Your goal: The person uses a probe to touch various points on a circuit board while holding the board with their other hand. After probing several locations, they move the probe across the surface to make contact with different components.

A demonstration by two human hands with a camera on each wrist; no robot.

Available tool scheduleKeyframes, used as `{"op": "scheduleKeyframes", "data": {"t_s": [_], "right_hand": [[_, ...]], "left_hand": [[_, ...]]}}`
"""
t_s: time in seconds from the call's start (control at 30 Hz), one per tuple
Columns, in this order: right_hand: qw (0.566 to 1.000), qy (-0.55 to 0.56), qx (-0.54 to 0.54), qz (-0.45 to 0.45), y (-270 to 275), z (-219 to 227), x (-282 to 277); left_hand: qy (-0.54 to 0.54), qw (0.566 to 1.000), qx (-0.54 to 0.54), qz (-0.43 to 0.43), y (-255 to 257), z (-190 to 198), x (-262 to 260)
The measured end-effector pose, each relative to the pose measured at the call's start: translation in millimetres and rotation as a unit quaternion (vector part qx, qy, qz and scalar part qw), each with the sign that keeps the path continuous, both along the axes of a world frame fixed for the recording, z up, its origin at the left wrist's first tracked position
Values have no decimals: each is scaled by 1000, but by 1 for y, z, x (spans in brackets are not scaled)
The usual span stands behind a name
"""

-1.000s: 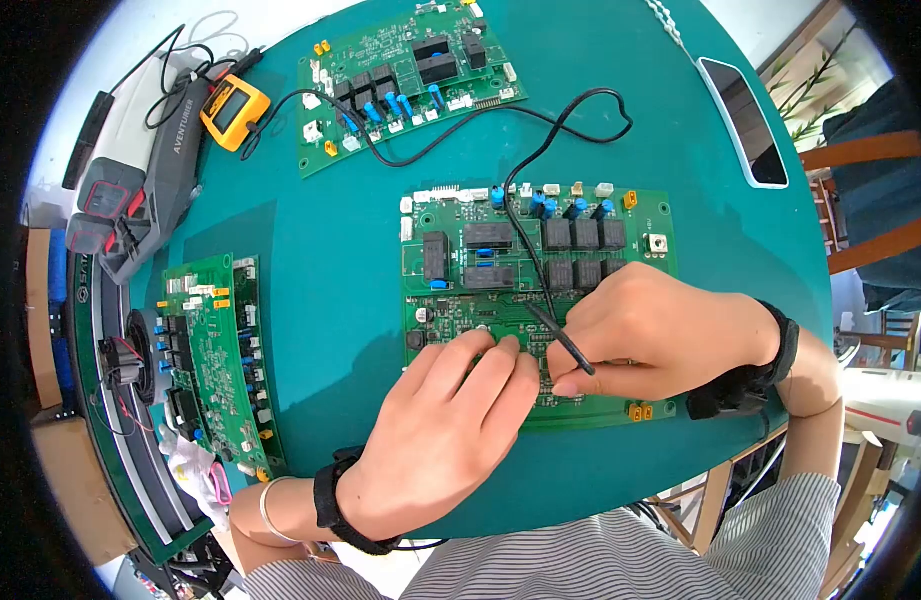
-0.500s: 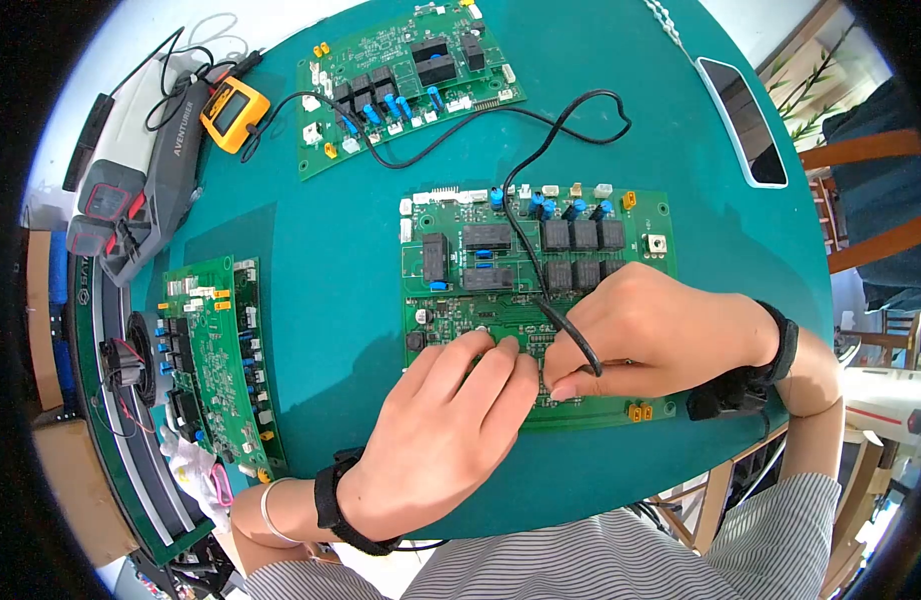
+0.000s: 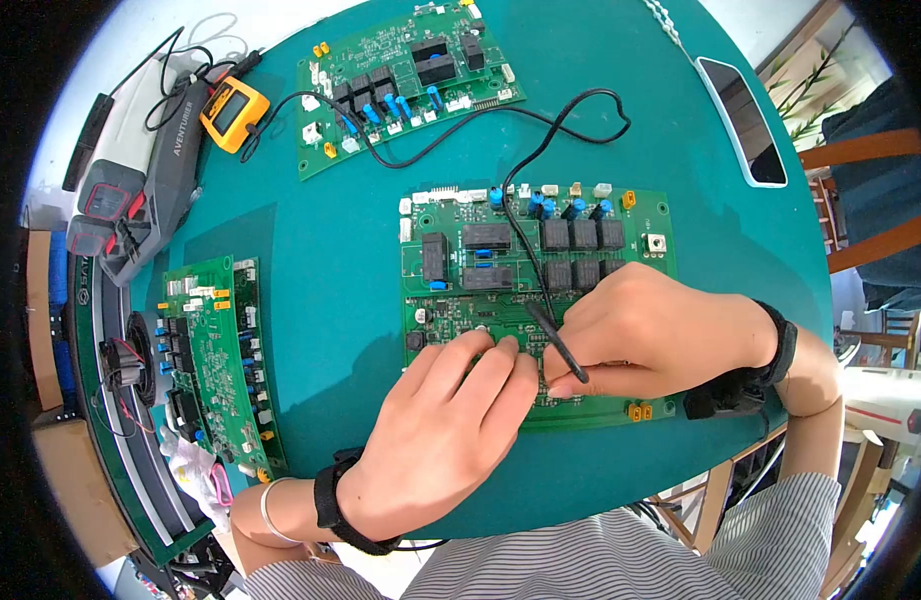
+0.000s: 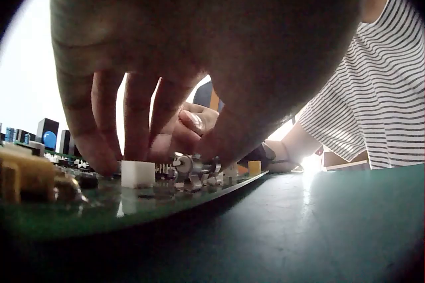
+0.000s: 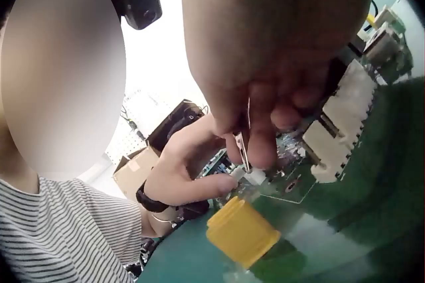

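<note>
In the head view my right hand [image 3: 636,335] stands over the lower part of a green circuit board [image 3: 441,315]. Its thumb and fingers pinch a slim silver metal tool [image 5: 244,153], whose narrow tip points down at a small white part on the board. A black cable [image 3: 521,220] with a stiff black end [image 3: 561,345] lies across this hand; I cannot tell whether it joins the tool. My left hand [image 3: 451,420] bends over the board's lower left, fingers [image 4: 136,117] reaching down among the components, beside a white connector [image 4: 137,174].
Another circuit board [image 3: 401,80] lies at the back, and more boards [image 3: 216,370] stand at the left. The cable runs to a yellow meter [image 3: 231,115] beside a grey tool case [image 3: 146,190]. A white phone [image 3: 746,120] rests at the right. Yellow connectors [image 5: 242,232] edge the board.
The stiff black cable end over my right hand tilted slightly right, then swung back left. My right fingers shifted a little; my left hand stays in place.
</note>
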State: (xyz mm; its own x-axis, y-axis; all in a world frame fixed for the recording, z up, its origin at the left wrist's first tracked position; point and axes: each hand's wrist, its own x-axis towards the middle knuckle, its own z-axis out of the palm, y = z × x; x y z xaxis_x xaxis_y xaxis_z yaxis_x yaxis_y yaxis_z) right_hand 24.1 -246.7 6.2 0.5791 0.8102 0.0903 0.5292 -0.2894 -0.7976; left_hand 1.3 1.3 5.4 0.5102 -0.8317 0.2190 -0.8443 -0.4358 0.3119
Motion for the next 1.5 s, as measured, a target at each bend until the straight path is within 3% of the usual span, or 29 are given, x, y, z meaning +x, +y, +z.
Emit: {"op": "scheduleKeyframes", "data": {"t_s": [1.5], "right_hand": [[1000, -21, 4, -9, 1, -3, -2]], "left_hand": [[-7, 1000, -14, 8, -1, -2, 0]]}}
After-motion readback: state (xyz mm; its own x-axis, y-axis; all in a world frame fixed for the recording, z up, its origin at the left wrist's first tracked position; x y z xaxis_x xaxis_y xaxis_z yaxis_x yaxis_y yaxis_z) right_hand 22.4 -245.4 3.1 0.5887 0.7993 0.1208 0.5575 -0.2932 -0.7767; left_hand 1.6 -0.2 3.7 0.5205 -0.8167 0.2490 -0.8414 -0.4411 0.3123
